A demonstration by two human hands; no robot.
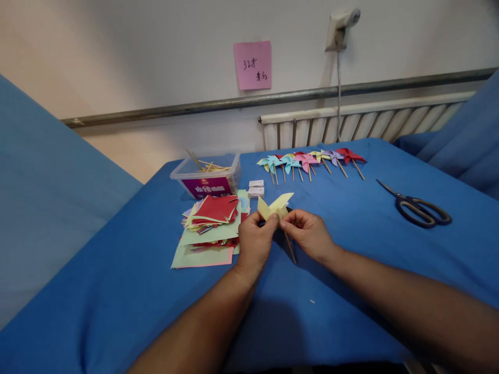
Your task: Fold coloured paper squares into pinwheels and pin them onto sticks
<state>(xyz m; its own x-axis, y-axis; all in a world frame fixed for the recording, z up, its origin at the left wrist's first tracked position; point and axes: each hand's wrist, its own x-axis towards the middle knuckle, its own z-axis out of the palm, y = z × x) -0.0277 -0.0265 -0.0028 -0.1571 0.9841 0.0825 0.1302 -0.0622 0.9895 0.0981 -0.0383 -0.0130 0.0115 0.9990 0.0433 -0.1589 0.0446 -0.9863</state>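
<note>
Between my hands, above the middle of the blue-covered table, is a yellow paper pinwheel (277, 204). My left hand (257, 236) grips its left side, thumb pressed near the centre. From the right, my right hand (307, 231) pinches the paper close to the same centre; its fingertips are closed together. A thin wooden stick (290, 248) slants down below the paper, between the hands. Fingers cover the pinwheel's centre, so how the paper is fixed to the stick cannot be made out. Just left of my left hand lies a stack of cut coloured paper squares (214, 210).
A clear plastic box (206, 176) of wooden sticks stands behind the paper stack, with two small white boxes (256, 189) beside it. Several finished pinwheels (306, 160) lie along the back edge. Black-handled scissors (419, 208) lie at right. The blue tablecloth (128, 291) bears a tiny scrap (312, 301).
</note>
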